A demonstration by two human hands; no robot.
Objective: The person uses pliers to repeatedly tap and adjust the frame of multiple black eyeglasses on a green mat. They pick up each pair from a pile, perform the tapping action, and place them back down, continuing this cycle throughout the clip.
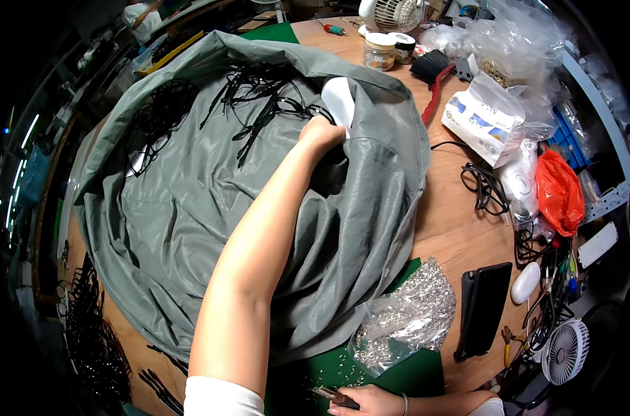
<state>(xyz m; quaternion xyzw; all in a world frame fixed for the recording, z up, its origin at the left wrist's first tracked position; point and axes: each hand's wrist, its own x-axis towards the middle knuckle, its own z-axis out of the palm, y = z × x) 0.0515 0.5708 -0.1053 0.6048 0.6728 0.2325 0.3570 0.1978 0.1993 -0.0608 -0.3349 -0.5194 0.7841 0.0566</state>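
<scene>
A large grey-green fabric cover or sack [211, 187] lies spread with its rim rolled up. My left hand [322, 133] reaches into its far right part, closed on black cords [298, 107], beside a white sheet [339, 100]. More loose bundles of black cords [164, 114] lie in the fabric. At the bottom edge, my right hand [370, 402] is closed around pliers [329, 395], their metal jaws pointing left over a green mat [412, 367]. Tiny silvery pieces are scattered near the jaws. A clear plastic bag of small silvery metal pieces [412, 312] lies just beyond this hand.
To the right are a black phone-like device [483, 310], a white mouse [525, 283], yellow-handled cutters [509, 343], a small fan [566, 350] and an orange bag [559, 194]. Tissue packaging [485, 118], jars [379, 52] and a brush [431, 68] stand farther back. Black cords [93, 333] hang lower left.
</scene>
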